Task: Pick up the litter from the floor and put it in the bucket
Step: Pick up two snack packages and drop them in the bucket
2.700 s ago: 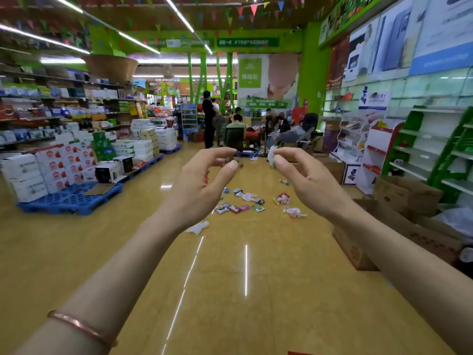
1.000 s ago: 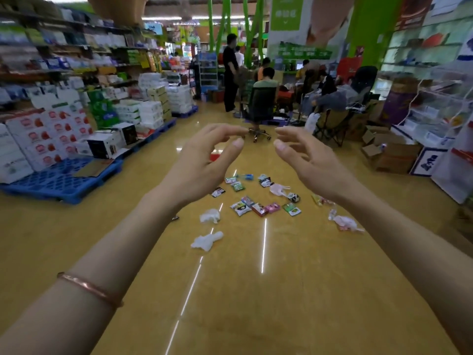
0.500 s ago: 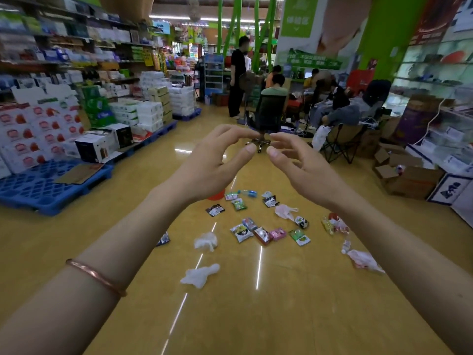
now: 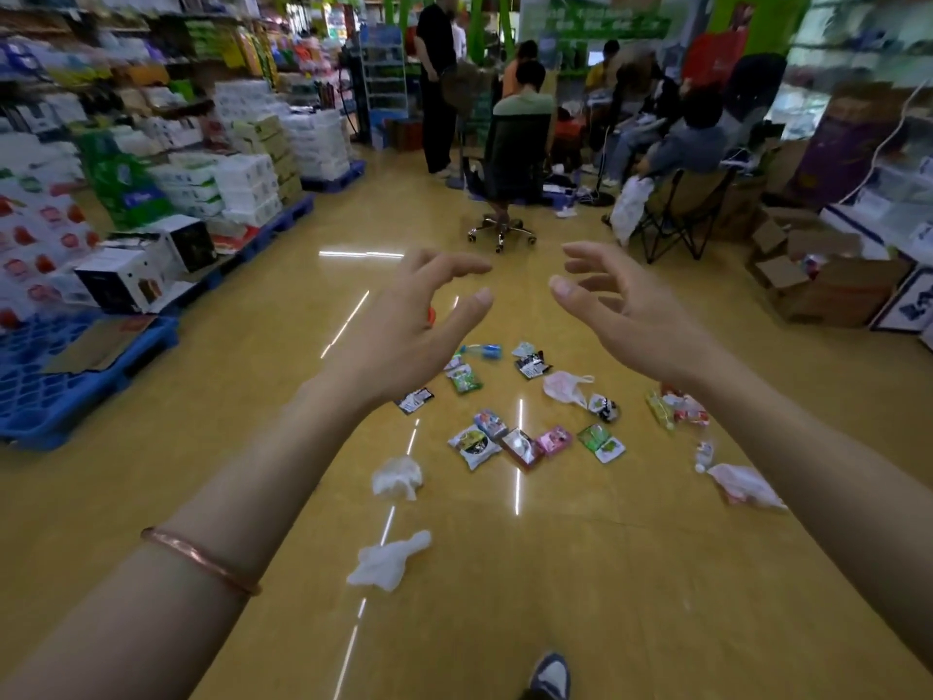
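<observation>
Litter lies scattered on the yellow shop floor ahead of me: several small snack wrappers [image 4: 522, 442], a crumpled white tissue [image 4: 397, 477], a white glove-like scrap [image 4: 386, 560] nearest me, a pinkish bag [image 4: 565, 387] and another pink bag [image 4: 744, 485] at the right. My left hand [image 4: 404, 328] and my right hand [image 4: 626, 315] are raised above the litter, fingers curled apart, holding nothing. A sliver of red [image 4: 430, 315] shows behind my left hand; I cannot tell what it is. No bucket is plainly visible.
Blue pallets [image 4: 60, 391] stacked with boxed goods line the left side. People sit on an office chair [image 4: 510, 159] and folding chairs [image 4: 676, 214] beyond the litter. Cardboard boxes [image 4: 833, 290] stand at the right. My shoe [image 4: 550, 677] shows at the bottom edge.
I have walked closer to the litter and the view has tilted down. My hands, fingertips nearly touching earlier, have moved apart and lower.
</observation>
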Demonstrator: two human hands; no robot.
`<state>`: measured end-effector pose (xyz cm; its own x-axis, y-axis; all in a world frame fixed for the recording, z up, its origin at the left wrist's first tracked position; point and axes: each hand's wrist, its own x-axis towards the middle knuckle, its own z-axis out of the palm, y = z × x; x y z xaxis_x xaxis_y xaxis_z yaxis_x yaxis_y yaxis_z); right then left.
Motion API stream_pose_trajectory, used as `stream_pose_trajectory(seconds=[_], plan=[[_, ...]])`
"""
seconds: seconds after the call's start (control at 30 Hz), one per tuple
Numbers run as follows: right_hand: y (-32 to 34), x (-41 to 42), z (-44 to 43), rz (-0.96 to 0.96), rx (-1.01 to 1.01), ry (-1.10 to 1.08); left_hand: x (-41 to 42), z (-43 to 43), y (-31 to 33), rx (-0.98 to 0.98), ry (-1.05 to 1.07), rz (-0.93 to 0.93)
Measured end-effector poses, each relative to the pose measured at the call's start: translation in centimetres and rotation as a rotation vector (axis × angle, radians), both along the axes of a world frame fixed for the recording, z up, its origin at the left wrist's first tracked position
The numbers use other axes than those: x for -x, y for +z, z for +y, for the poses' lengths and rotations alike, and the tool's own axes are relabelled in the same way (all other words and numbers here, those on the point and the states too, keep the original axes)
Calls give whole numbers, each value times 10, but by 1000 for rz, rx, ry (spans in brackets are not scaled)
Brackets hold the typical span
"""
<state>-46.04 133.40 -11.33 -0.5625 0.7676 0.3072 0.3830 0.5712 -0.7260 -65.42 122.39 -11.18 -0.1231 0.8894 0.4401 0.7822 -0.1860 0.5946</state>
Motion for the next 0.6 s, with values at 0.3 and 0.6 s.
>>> stream_pose_trajectory(seconds=[0.3,0.6], plan=[[4,18,195,14,11,-6,36,175,-4,-16,57,-83],[-12,59,308,-23,70,61,66,280,-25,26,118,-118]])
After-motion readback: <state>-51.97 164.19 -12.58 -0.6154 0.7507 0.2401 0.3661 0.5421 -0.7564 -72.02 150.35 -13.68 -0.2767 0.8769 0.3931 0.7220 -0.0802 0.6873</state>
